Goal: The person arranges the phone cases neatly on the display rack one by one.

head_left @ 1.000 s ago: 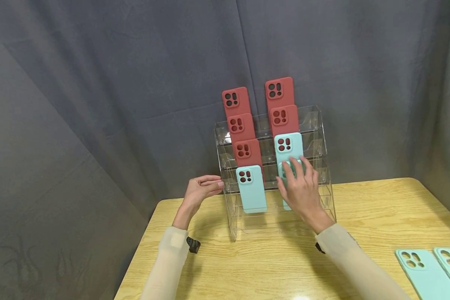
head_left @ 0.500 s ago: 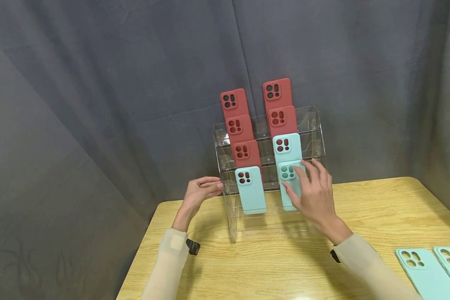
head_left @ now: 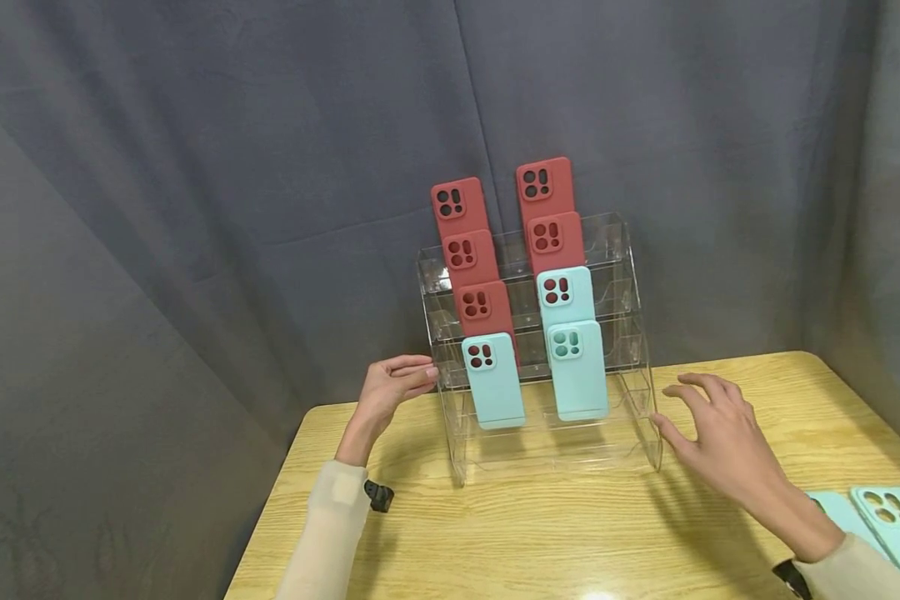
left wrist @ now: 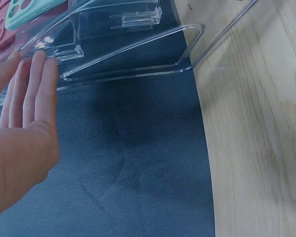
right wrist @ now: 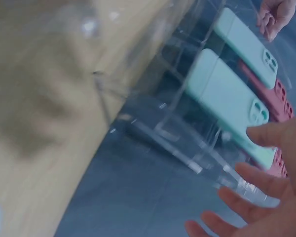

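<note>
My left hand (head_left: 397, 387) touches the left side of a clear tiered display stand (head_left: 502, 458) with straight fingers; in the left wrist view its fingertips (left wrist: 50, 64) meet the stand's edge. To the right of the stand, my right hand (head_left: 731, 442) is in the air with fingers spread and loosely bent, holding nothing. Two columns of phone cases lean in the stand. Its left column has red cases (head_left: 483, 308) above a mint case (head_left: 495, 392) at the bottom. On the right, red cases (head_left: 557, 250) stand above an upper mint case (head_left: 570, 296) and a lower mint case (head_left: 581, 383).
At the table's right lie more mint phone cases (head_left: 896, 525), partly hidden by the right forearm. The wooden table (head_left: 540, 533) carries the stand, and a dark grey curtain (head_left: 307, 167) hangs behind and along the sides.
My right hand has let go of the lower mint case in the right column and moved away to the right. That case stays in the stand. My left hand keeps its place.
</note>
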Demonstrator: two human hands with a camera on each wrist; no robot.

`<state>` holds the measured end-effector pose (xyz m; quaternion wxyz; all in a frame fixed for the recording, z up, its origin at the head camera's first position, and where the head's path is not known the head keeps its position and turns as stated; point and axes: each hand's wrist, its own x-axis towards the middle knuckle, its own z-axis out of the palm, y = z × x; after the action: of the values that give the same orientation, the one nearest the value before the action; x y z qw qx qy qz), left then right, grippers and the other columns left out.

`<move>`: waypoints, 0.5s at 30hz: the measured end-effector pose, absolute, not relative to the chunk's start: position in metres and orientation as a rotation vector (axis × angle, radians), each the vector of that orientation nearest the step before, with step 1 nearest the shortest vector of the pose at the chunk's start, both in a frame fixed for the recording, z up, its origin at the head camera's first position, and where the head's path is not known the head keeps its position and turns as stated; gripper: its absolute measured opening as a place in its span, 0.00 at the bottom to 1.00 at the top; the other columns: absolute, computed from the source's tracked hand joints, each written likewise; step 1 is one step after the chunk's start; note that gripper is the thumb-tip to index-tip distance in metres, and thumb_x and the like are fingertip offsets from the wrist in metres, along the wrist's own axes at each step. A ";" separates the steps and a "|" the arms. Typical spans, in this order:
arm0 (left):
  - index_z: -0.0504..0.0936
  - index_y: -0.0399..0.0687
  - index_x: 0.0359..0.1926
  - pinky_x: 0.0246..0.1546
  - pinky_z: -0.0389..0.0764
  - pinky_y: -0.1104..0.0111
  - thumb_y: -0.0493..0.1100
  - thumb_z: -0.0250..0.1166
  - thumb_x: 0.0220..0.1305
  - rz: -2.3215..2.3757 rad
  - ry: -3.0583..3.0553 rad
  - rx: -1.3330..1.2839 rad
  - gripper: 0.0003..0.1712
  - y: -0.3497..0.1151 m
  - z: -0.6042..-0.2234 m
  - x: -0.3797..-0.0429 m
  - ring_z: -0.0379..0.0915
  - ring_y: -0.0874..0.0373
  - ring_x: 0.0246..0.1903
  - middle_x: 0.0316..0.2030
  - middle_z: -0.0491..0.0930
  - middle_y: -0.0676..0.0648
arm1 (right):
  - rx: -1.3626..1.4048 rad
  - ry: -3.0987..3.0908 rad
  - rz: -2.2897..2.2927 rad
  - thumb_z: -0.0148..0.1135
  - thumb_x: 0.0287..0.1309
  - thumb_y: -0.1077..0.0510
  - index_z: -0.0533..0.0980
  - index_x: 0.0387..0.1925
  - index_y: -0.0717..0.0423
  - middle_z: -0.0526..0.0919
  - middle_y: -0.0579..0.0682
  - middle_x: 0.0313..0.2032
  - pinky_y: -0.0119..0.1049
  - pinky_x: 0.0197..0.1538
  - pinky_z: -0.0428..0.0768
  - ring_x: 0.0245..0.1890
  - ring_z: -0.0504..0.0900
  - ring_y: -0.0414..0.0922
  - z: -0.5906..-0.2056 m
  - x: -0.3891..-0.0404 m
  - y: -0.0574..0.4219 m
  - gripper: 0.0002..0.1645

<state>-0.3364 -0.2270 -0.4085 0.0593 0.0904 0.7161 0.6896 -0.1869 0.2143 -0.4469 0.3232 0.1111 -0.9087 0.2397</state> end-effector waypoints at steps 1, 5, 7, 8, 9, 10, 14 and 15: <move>0.83 0.30 0.59 0.56 0.87 0.58 0.34 0.72 0.67 2.090 2.165 0.273 0.22 -0.227 -0.409 -0.337 0.91 0.58 0.42 0.41 0.92 0.49 | 0.291 -2.412 0.623 0.77 0.55 0.58 0.82 0.49 0.65 0.79 0.69 0.56 0.72 0.52 0.71 0.58 0.72 0.73 -0.450 -0.182 0.221 0.21; 0.83 0.31 0.59 0.54 0.89 0.61 0.34 0.72 0.67 2.102 2.151 0.261 0.21 -0.226 -0.412 -0.338 0.91 0.57 0.43 0.41 0.92 0.49 | 0.276 -2.522 0.582 0.77 0.55 0.59 0.83 0.47 0.64 0.80 0.70 0.54 0.71 0.51 0.72 0.54 0.74 0.73 -0.464 -0.164 0.249 0.20; 0.83 0.31 0.59 0.54 0.89 0.61 0.35 0.72 0.67 2.109 2.150 0.255 0.21 -0.226 -0.413 -0.338 0.91 0.55 0.44 0.41 0.92 0.49 | 0.254 -2.580 0.566 0.77 0.56 0.58 0.83 0.47 0.64 0.80 0.71 0.54 0.71 0.50 0.72 0.53 0.74 0.74 -0.472 -0.157 0.263 0.19; 0.83 0.31 0.59 0.54 0.88 0.60 0.35 0.72 0.67 2.114 2.149 0.254 0.21 -0.227 -0.413 -0.338 0.91 0.54 0.45 0.41 0.92 0.48 | 0.244 -2.604 0.557 0.78 0.56 0.58 0.83 0.47 0.64 0.80 0.71 0.53 0.71 0.50 0.72 0.52 0.74 0.75 -0.476 -0.155 0.269 0.20; 0.83 0.31 0.59 0.54 0.88 0.60 0.35 0.72 0.67 2.122 2.145 0.250 0.22 -0.227 -0.413 -0.338 0.91 0.54 0.45 0.42 0.92 0.48 | 0.237 -2.625 0.551 0.78 0.56 0.58 0.83 0.47 0.64 0.81 0.71 0.53 0.70 0.51 0.72 0.52 0.75 0.75 -0.479 -0.152 0.275 0.20; 0.83 0.31 0.59 0.55 0.88 0.59 0.35 0.73 0.67 2.126 2.145 0.246 0.22 -0.226 -0.413 -0.337 0.91 0.53 0.46 0.42 0.92 0.48 | 0.230 -2.638 0.544 0.78 0.55 0.58 0.83 0.47 0.64 0.81 0.72 0.53 0.70 0.51 0.72 0.52 0.75 0.75 -0.483 -0.150 0.280 0.21; 0.83 0.32 0.59 0.57 0.87 0.58 0.35 0.73 0.67 2.124 2.154 0.236 0.22 -0.225 -0.413 -0.336 0.91 0.55 0.45 0.42 0.92 0.48 | 0.203 -2.706 0.528 0.78 0.57 0.56 0.81 0.50 0.67 0.81 0.74 0.52 0.71 0.52 0.72 0.51 0.77 0.76 -0.495 -0.142 0.299 0.24; 0.83 0.32 0.59 0.57 0.87 0.58 0.35 0.73 0.67 2.122 2.156 0.235 0.22 -0.225 -0.413 -0.336 0.91 0.56 0.45 0.42 0.92 0.49 | 0.194 -2.722 0.529 0.77 0.57 0.56 0.81 0.51 0.67 0.81 0.74 0.52 0.70 0.52 0.71 0.50 0.77 0.76 -0.498 -0.141 0.303 0.24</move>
<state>-0.3364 -0.2245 -0.4125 0.0537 0.0774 0.7094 0.6985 -0.1407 0.3026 -0.4975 0.1802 0.0686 -0.9632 0.1871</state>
